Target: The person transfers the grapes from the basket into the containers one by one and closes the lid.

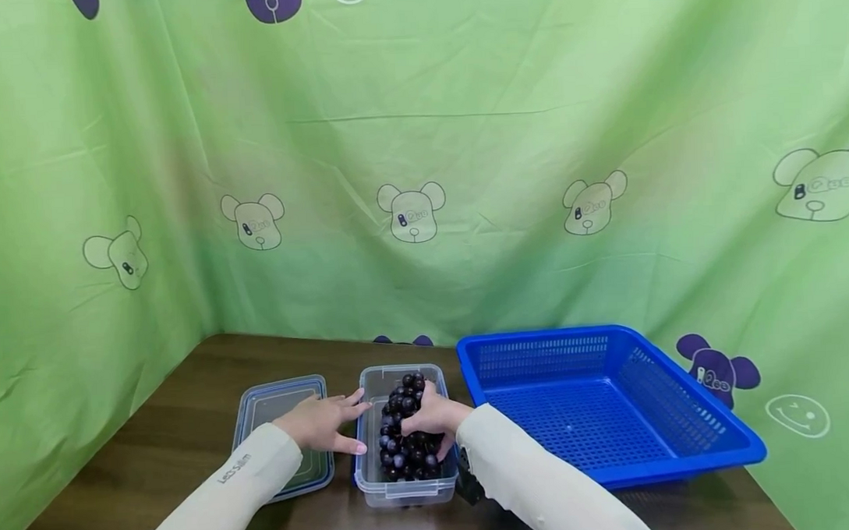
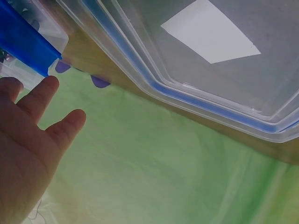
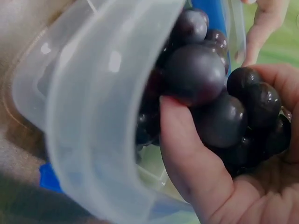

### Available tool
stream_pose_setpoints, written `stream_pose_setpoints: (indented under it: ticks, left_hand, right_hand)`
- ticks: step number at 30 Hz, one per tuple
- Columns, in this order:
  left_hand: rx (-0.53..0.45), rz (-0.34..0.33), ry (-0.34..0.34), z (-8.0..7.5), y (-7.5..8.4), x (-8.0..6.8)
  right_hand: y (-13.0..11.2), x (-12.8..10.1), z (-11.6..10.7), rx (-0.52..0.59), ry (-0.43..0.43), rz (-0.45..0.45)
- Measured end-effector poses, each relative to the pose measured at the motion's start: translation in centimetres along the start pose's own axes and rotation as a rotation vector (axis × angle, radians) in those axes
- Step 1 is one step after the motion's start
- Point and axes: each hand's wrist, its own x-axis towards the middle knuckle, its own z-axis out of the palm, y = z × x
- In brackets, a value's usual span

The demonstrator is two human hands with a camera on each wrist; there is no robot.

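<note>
Head view first: the right hand (image 1: 430, 421) is sunk into a clear plastic container (image 1: 406, 484) standing on the dark wooden counter (image 1: 177, 429), its fingers curled round a bunch of dark purple grapes (image 1: 403, 445) that fills most of the box. The left hand (image 1: 325, 423) lies flat with straight fingers against the container's left wall, bracing it. The container's lid (image 1: 282, 399) lies on the counter just to the left, partly under that forearm, and a blue perforated basket (image 1: 612, 399) stands just to the right with nothing seen in it. I judge the step in hand to be the grasp on the bunch, with the lift not yet begun; the next move calls for a gentle, even hold so that no grapes tear off, while the brace keeps the box down. Left wrist view: the left hand (image 2: 28, 140) shows relaxed, straight fingers gripping nothing, with the blue clip (image 2: 25, 44) of the container near the fingertips and the clear lid (image 2: 196, 79) with its blue seal beside it. Right wrist view: the right hand (image 3: 224, 158) wraps thumb and fingers round the grapes (image 3: 210, 93), which look round, glossy and nearly black, packed tightly, inside the cloudy container wall (image 3: 88, 116); the stem is hidden.
</note>
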Motion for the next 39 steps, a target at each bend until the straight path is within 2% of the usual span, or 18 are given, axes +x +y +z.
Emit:
stream_pose_setpoints:
  ticks: [6,13,19,26,30,33,37,39]
  left_hand:
    - [0.000,0.011,-0.006,0.0,0.2,0.0]
    - [0.009,0.003,-0.016,-0.1,0.5,-0.2]
    - [0.019,0.004,-0.020,-0.2,0.6,-0.1]
    - [0.017,-0.008,-0.016,-0.1,0.4,0.0]
    - [0.010,-0.022,-0.029,0.0,0.3,0.0]
    - [0.008,-0.018,-0.023,-0.1,0.3,0.0]
    - [0.018,-0.013,-0.012,-0.3,0.2,0.0]
    - [0.018,-0.012,-0.011,-0.3,0.2,0.0]
  right_hand:
    - [-0.1,0.1,0.0,-0.060,-0.006,-0.002]
    - [-0.2,0.6,0.3,-0.198,-0.011,0.007]
    - [-0.7,0.7,0.0,-0.226,-0.007,0.029]
    - [-1.6,0.0,-1.5,-0.272,-0.003,0.012]
    - [-2.2,-0.4,-2.4,-0.382,0.000,-0.037]
    - [-2.6,-0.6,-3.0,-0.500,0.046,-0.080]
    - [-2.8,-0.8,-3.3,-0.502,0.097,-0.118]
    - [-2.7,-0.7,-3.3,-0.433,0.090,-0.118]
